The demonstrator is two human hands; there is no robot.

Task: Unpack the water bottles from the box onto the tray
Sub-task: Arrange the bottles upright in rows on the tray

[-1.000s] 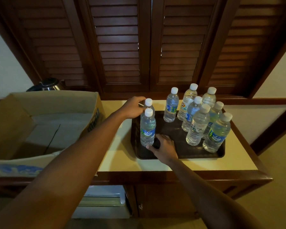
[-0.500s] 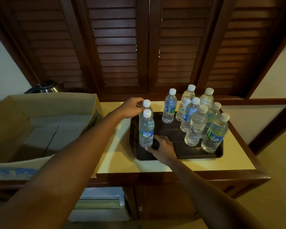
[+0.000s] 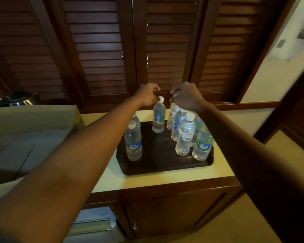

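Several clear water bottles with white caps stand upright on a dark brown tray [image 3: 158,166]. My left hand [image 3: 147,96] is curled at the cap of the middle back bottle [image 3: 158,120], fingertips pinched on it. Over the back of the right-hand cluster, my right hand [image 3: 185,96] closes on the top of another back bottle [image 3: 171,118], whose cap is hidden. Two bottles stand at the tray's left, the nearer one [image 3: 133,143] in front. The open cardboard box [image 3: 33,114] sits to the left, and only its pale bottom shows inside.
The tray lies on a cream-topped wooden cabinet [image 3: 165,183] in front of dark louvred doors. A steel kettle [image 3: 19,99] stands behind the box. Two more bottles [image 3: 185,137] [image 3: 203,146] crowd the tray's right front corner.
My left hand left the left-hand bottle and moved right to the middle back bottle. My right hand rose from the tray's front to the back right bottles.
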